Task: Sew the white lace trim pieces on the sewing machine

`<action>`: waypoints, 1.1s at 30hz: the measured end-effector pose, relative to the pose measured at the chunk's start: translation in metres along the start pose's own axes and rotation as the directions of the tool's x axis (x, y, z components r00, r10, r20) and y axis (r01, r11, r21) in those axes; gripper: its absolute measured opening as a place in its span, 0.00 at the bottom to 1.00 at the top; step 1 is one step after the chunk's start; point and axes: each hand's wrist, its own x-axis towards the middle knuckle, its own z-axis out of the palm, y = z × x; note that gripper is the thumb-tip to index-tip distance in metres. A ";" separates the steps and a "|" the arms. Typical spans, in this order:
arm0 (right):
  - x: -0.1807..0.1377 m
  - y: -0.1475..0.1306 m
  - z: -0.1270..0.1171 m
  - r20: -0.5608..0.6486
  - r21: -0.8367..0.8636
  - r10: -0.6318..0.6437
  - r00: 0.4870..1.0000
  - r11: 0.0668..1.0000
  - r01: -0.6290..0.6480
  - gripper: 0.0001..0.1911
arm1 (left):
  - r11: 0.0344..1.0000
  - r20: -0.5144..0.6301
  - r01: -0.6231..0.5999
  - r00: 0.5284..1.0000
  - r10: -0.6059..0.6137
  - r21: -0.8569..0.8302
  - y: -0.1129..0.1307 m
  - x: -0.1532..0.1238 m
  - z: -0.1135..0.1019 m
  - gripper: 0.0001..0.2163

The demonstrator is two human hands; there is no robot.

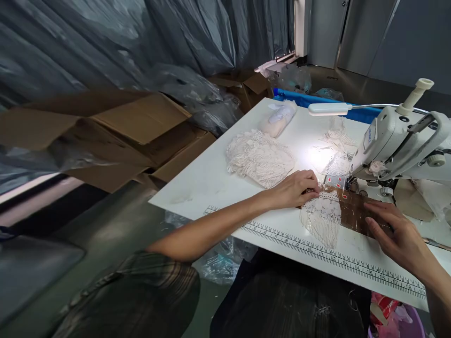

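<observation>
A small white lace piece (322, 216) with fringe lies on the table, partly over a brown plate (355, 209) beside the sewing machine (391, 145). My left hand (299, 190) is closed, its fingertips pinching the upper left corner of the lace. My right hand (396, 230) rests with fingers spread on the right part of the brown plate, holding nothing. Just above the plate is the machine's needle area, lit by a lamp (329, 109). More lace (338, 150) lies behind the needle, and a heap of fringed lace (259, 157) sits beyond my left hand.
A wrapped pale roll (280, 117) lies at the table's far end. Printed ruler marks run along the front edge of the white table (197, 188). Cardboard boxes (141, 117) stand on the left, and a purple bin (408, 324) with scraps is below the table.
</observation>
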 end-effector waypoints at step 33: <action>0.050 -0.022 0.025 0.083 0.105 0.401 0.912 0.907 -0.409 0.22 | 0.914 -0.092 -0.348 0.923 0.372 0.207 0.023 0.026 0.028 0.14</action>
